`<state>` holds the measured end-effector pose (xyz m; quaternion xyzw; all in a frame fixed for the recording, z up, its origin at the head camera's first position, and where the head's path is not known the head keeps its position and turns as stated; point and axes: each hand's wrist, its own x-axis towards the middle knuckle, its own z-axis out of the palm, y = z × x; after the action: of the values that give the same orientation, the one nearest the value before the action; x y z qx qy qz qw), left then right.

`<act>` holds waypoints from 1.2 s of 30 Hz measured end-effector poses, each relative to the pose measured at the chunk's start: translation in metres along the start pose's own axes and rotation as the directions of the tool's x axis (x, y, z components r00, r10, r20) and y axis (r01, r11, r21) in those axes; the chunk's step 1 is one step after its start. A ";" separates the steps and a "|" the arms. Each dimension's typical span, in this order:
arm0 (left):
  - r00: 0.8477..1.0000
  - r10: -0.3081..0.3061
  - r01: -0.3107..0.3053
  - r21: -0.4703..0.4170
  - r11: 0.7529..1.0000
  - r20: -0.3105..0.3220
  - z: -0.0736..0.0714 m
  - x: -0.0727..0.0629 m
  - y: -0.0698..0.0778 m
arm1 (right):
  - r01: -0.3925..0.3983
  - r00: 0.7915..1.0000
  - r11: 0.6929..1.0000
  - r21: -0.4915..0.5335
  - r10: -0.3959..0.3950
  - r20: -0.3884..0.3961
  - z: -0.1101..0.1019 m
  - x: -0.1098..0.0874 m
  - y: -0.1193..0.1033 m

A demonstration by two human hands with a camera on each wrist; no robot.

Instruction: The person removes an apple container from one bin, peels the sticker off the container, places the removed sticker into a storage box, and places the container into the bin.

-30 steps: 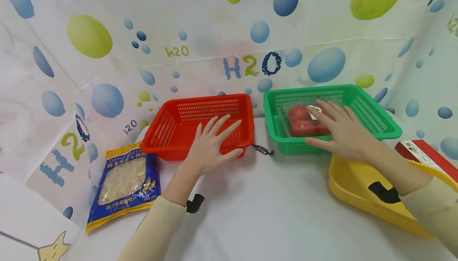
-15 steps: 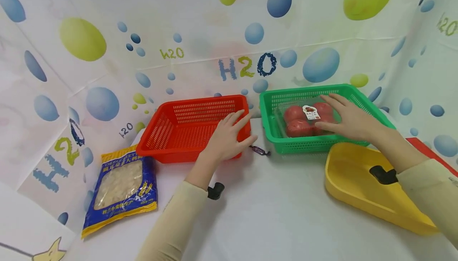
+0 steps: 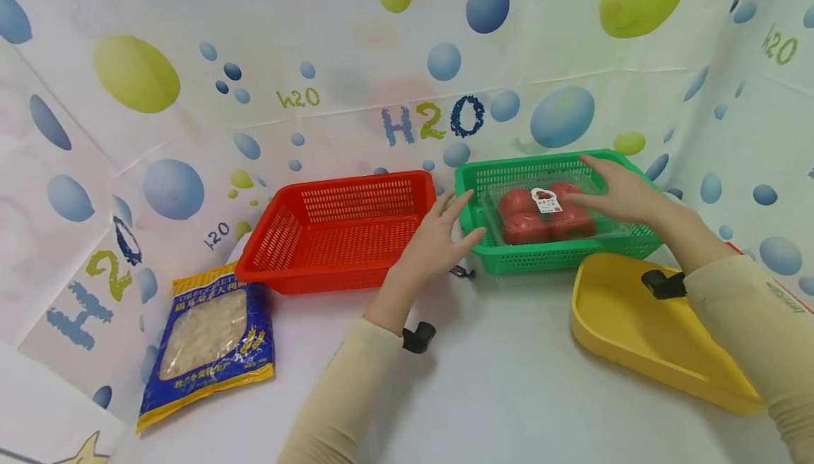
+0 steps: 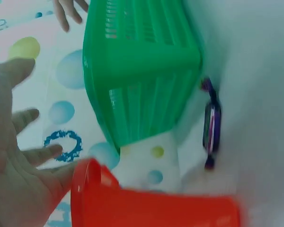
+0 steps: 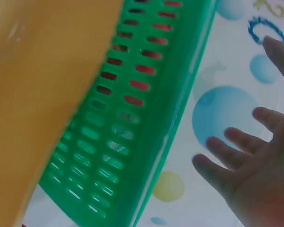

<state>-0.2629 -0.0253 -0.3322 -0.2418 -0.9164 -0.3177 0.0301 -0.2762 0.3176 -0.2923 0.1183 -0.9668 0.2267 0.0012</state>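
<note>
A clear plastic box of tomatoes with a white label sits in the green basket. Over the right part of that box hovers my right hand, fingers spread and holding nothing. My left hand hangs in the air near the right end of the red basket, its fingers apart and nothing in them. In the left wrist view a small candy in a dark purple wrapper lies on the white cloth between the two baskets; the left hand partly covers it in the head view.
A blue and yellow bag of orecchiette pasta lies left of the red basket. At the right, a yellow tray stands under my right forearm. Part of a red box shows behind the right sleeve. A patterned curtain rises behind the baskets.
My left hand has moved right, from in front of the red basket toward the green one. The right hand has drawn slightly right, uncovering the tomato label. The head view has shifted a little.
</note>
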 end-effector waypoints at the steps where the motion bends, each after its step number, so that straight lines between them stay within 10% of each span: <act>1: 1.000 -0.023 0.023 -0.017 1.000 -0.007 0.002 0.000 0.002 | -0.016 1.000 1.000 0.023 0.015 0.013 -0.001 0.001 0.001; 12: 0.978 -0.177 0.149 -0.228 0.962 -0.107 0.028 -0.001 0.016 | -0.242 0.945 0.948 0.208 0.182 0.271 -0.021 0.012 0.018; 23: 0.948 -0.222 0.083 -0.493 0.866 -0.229 0.058 -0.002 0.012 | -0.415 0.861 0.833 0.365 0.230 0.453 -0.029 0.024 0.040; 36: 0.884 -0.312 -0.003 -0.671 0.741 -0.349 0.091 -0.004 0.006 | -0.470 0.870 0.551 0.690 0.154 0.469 -0.006 0.025 0.077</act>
<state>-0.2471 0.0315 -0.4019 -0.0796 -0.7325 -0.6650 0.1223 -0.3182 0.3815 -0.3189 -0.0316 -0.7556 0.5979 -0.2658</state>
